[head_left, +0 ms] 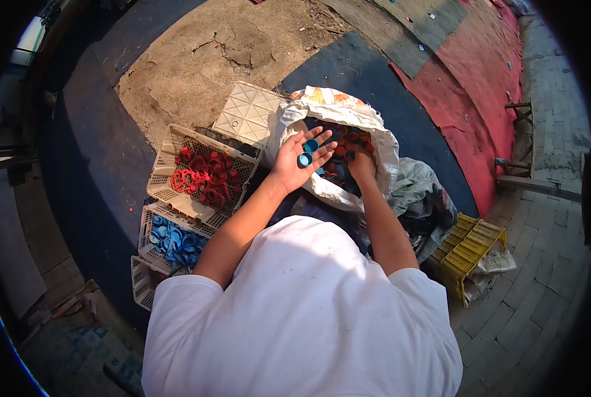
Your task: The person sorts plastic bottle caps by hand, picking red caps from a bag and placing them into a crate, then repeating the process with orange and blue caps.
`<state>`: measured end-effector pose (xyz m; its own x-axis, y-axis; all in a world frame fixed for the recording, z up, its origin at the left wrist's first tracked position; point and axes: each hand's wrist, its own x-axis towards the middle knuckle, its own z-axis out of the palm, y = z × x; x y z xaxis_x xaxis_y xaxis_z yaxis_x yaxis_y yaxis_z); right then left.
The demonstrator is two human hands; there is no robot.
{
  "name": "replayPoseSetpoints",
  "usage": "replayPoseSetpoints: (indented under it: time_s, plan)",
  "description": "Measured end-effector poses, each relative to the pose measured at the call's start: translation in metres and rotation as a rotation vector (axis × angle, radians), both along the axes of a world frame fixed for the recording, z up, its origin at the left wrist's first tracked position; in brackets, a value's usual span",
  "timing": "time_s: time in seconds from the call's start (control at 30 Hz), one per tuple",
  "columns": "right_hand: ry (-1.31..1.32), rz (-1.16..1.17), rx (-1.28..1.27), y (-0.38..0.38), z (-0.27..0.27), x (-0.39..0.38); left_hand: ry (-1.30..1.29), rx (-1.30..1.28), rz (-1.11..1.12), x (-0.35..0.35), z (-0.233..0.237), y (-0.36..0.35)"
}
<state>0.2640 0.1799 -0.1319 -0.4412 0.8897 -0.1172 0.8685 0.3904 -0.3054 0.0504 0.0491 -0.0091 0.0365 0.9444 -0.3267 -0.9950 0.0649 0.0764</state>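
Note:
My left hand is turned palm up with its fingers spread, over the left rim of a white woven sack. Two blue bottle caps rest on its palm and fingers. My right hand reaches down into the sack among red and dark blue caps. Its fingers are partly hidden by shadow and caps, and I cannot tell what they hold. The sack stands upright in front of me with its mouth wide.
To the left, a beige crate holds red plastic caps and rings. Nearer is a crate of blue caps. An overturned pale crate lies beyond them. At right are a crumpled sack and a yellow crate.

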Motion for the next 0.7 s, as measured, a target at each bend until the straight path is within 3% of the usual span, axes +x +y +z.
replayPoseSetpoints:
  time_s: [0.1,0.2,0.3,0.4,0.53,0.6,0.7]
  plan:
    - [0.137,-0.143,-0.146,0.0,0.006,-0.005,0.007,-0.001,0.013,-0.004,0.0,-0.002]
    - [0.324,-0.251,-0.104,-0.004,0.023,-0.006,0.017,-0.004,0.026,-0.007,0.001,-0.004]
    - [0.631,-0.233,-0.138,-0.013,0.061,-0.013,0.013,-0.013,0.035,-0.008,-0.001,-0.002]
    - [0.832,-0.11,-0.169,-0.025,0.108,-0.022,0.006,-0.012,0.026,-0.004,-0.004,0.001]
    - [0.791,0.158,-0.138,-0.05,0.194,-0.043,0.035,-0.015,-0.033,0.004,-0.002,0.003]
    - [0.839,0.28,-0.031,-0.058,0.188,-0.052,0.061,-0.013,-0.059,0.01,-0.001,0.006]
    - [0.647,0.497,0.031,-0.065,0.183,-0.059,0.064,0.018,-0.089,0.014,0.007,0.005]
